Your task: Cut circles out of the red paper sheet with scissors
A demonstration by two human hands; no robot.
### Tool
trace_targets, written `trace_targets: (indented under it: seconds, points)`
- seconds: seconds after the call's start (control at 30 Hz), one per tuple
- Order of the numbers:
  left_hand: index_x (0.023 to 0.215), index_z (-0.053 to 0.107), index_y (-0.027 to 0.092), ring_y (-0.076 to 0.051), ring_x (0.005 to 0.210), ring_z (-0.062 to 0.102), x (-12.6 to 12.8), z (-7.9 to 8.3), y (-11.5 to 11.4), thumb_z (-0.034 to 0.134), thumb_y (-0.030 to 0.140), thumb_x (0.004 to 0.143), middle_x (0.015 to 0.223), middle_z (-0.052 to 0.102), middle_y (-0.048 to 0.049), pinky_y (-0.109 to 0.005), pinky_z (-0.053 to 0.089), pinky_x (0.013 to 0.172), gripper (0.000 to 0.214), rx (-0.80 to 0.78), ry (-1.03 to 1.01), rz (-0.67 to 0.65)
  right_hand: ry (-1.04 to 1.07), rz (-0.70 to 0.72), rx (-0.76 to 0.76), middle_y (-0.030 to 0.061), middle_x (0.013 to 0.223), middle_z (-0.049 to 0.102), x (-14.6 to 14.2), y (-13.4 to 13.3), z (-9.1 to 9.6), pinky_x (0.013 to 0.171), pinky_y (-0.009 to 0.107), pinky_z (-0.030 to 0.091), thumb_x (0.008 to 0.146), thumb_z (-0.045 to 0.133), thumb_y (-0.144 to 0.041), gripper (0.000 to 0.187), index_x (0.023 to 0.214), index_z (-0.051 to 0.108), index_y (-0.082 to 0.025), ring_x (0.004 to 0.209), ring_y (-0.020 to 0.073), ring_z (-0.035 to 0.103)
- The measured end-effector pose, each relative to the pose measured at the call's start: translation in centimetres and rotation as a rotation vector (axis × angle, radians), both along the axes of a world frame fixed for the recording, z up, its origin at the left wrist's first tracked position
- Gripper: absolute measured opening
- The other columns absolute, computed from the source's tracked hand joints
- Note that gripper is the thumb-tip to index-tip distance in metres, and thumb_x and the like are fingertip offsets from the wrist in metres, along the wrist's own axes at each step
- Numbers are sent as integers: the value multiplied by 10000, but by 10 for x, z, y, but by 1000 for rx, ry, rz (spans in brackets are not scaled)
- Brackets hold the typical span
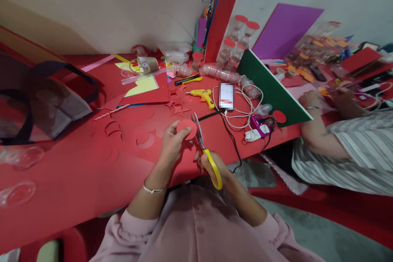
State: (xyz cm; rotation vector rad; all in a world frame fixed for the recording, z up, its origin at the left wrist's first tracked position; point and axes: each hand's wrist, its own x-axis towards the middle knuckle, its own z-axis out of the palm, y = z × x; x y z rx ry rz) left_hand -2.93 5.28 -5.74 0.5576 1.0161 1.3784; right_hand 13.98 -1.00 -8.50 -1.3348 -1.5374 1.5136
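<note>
My left hand (172, 144) pinches a round red paper disc (186, 129) above the front edge of the red table (76, 172). My right hand (211, 168) grips yellow-handled scissors (205, 149), fingers through the loops; the blades point up beside the disc's right edge. Red paper sheets with round holes cut out (135, 133) lie just beyond my left hand.
A yellow glue gun (202, 96), a phone (226, 96) with white cables and a charger (259, 127) lie ahead. A green board (270, 88), purple sheet (284, 30), plastic bottles (238, 37), a bag (39, 98) at left. Another person's arm (319, 131) works at right.
</note>
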Motion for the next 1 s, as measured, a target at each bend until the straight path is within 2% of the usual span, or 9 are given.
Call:
trace_targets:
  seconds: [0.13, 0.37, 0.57, 0.77, 0.87, 1.0]
  points:
    - [748, 674, 176, -100, 512, 573, 0, 0, 0, 841, 272, 702, 641, 647, 23, -219, 528, 532, 198, 7, 6, 4, -37, 52, 38, -4, 638, 466, -1, 0, 8, 533, 283, 337, 1024, 377, -752, 637, 696, 481, -217, 581, 146, 416]
    - [753, 682, 177, -105, 496, 577, 1, 2, 0, 841, 278, 702, 630, 656, 21, -219, 515, 516, 195, -7, 6, 11, -58, 61, 46, -9, 648, 474, -1, 1, 12, 548, 287, 329, 1022, 370, -766, 632, 715, 451, -219, 587, 143, 425]
    - [741, 680, 176, -97, 510, 579, 0, 2, 0, 840, 250, 709, 639, 657, 23, -209, 515, 535, 179, 2, 4, 30, -62, 30, 35, -9, 652, 494, -2, 2, 9, 554, 280, 333, 1012, 393, -773, 633, 785, 548, -203, 593, 143, 434]
    - [757, 692, 167, -100, 531, 584, 1, 0, 0, 845, 255, 700, 651, 659, 19, -214, 523, 558, 186, 9, 5, 38, -44, 29, -10, -10, 647, 487, -2, 0, 7, 549, 279, 323, 1017, 385, -766, 636, 764, 535, -203, 591, 142, 427]
    - [753, 690, 168, -107, 510, 582, 1, 3, 0, 847, 267, 694, 636, 659, 16, -226, 522, 543, 195, -4, -7, 21, -60, 47, 22, -3, 660, 491, -3, -2, 14, 574, 294, 348, 1027, 340, -767, 646, 764, 527, -208, 602, 152, 437]
    - [741, 684, 166, -104, 510, 573, 2, 7, 0, 859, 270, 675, 630, 656, 16, -219, 512, 531, 213, 0, -23, 22, -122, 62, 101, 15, 713, 524, -3, -3, 26, 630, 317, 393, 1032, 286, -778, 676, 889, 607, -200, 652, 178, 477]
